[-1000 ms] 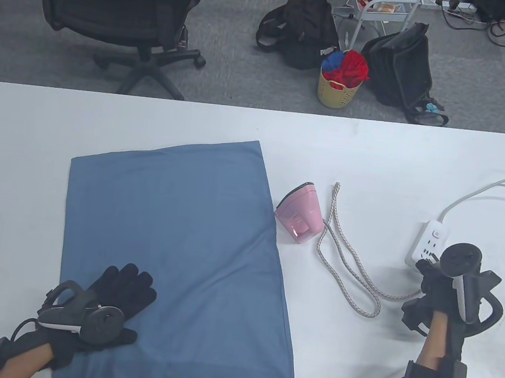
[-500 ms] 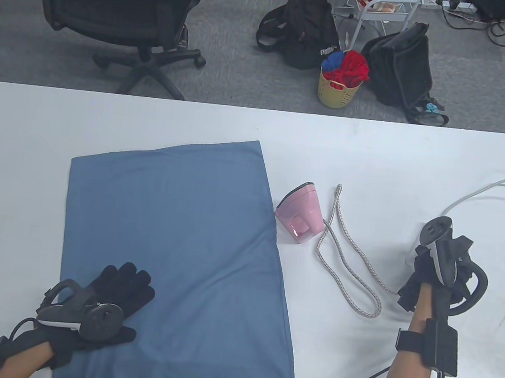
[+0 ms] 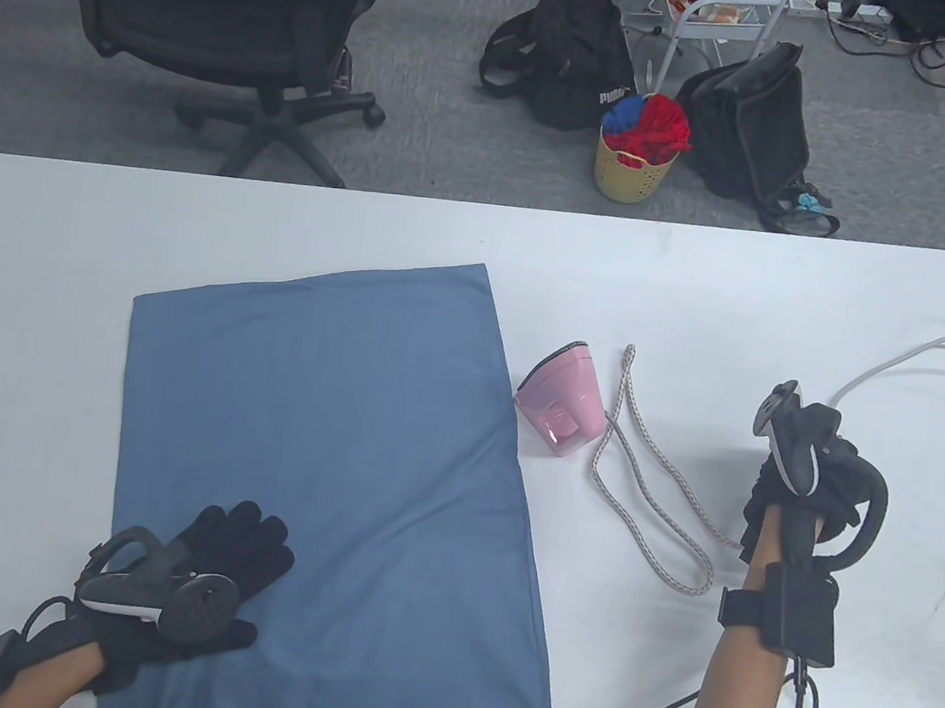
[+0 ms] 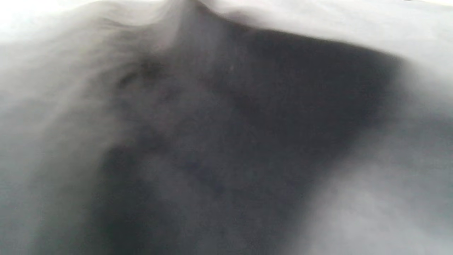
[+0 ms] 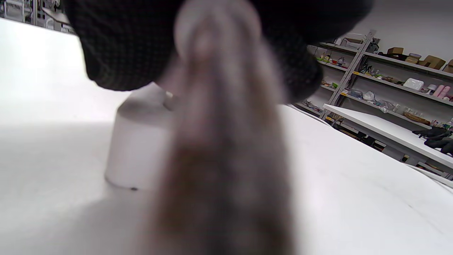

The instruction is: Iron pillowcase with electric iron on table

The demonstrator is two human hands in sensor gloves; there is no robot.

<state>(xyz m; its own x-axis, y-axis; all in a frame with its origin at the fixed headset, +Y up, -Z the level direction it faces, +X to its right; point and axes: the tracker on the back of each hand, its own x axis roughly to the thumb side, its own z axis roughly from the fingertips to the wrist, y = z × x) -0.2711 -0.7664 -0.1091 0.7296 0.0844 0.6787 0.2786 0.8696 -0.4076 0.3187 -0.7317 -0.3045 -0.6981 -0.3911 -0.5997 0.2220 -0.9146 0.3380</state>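
Observation:
A blue pillowcase (image 3: 324, 456) lies flat on the white table (image 3: 283, 222). A small pink iron (image 3: 563, 400) sits just off its right edge, with its braided cord (image 3: 652, 494) looping to the right. My left hand (image 3: 243, 537) rests flat on the pillowcase's near left part, fingers spread. My right hand (image 3: 798, 485) is at the right, over the white power strip, which it hides in the table view. In the right wrist view my gloved fingers (image 5: 134, 46) grip the end of the cord (image 5: 223, 159) right by the power strip (image 5: 138, 156). The left wrist view is only dark blur.
The power strip's white cable (image 3: 907, 357) runs off the table's right edge. Beyond the far edge stand an office chair (image 3: 222, 10), black bags (image 3: 575, 50) and a yellow basket (image 3: 635, 164) on the floor.
My right hand has moved forward and a little left, turning over the power strip and covering it. The left hand has barely shifted on the pillowcase.

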